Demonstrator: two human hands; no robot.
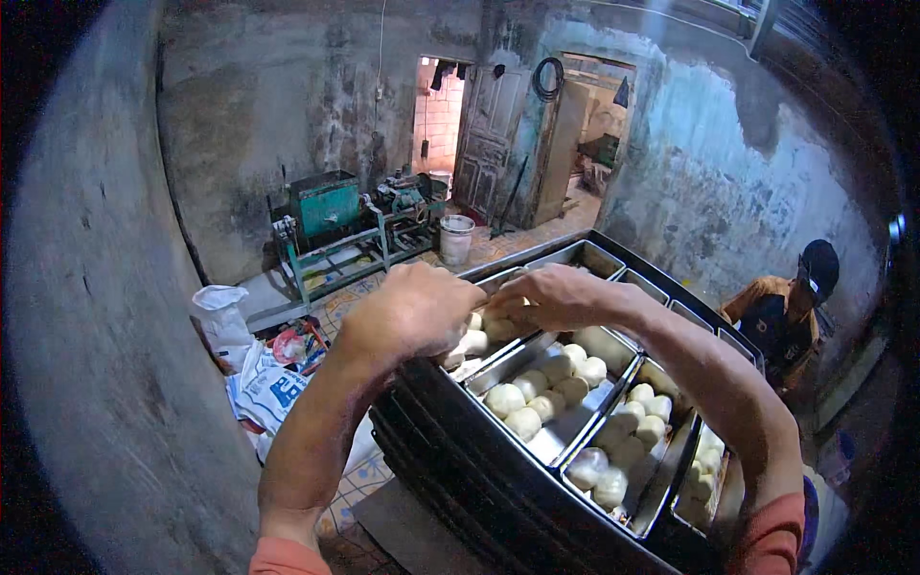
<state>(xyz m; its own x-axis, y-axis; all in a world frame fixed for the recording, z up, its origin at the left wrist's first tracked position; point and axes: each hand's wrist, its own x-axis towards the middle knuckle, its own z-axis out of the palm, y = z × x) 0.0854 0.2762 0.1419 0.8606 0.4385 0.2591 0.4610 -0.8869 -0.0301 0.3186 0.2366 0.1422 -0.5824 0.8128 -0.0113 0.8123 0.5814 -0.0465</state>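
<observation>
Both my arms reach over a row of long metal tins filled with round pale dough balls (547, 405). My left hand (417, 305) is curled at the left end of the leftmost near tin, over dough balls (470, 345); its fingertips are hidden, so what they grip does not show. Beside it, my right hand (561, 295) bends inward with fingers closed round a dough ball (506, 305) above the same tin. In the middle tin (548, 447), dough balls lie in two rows with bare metal at the near end. Another tin (628, 522) to its right also holds dough balls.
A black ribbed rim (460, 460) surrounds the tins. Left of it lie white sacks (273, 393) on the tiled floor. A green machine (326, 206) and a white bucket (456, 240) stand farther back. Another person in a dark cap (781, 311) is at the right.
</observation>
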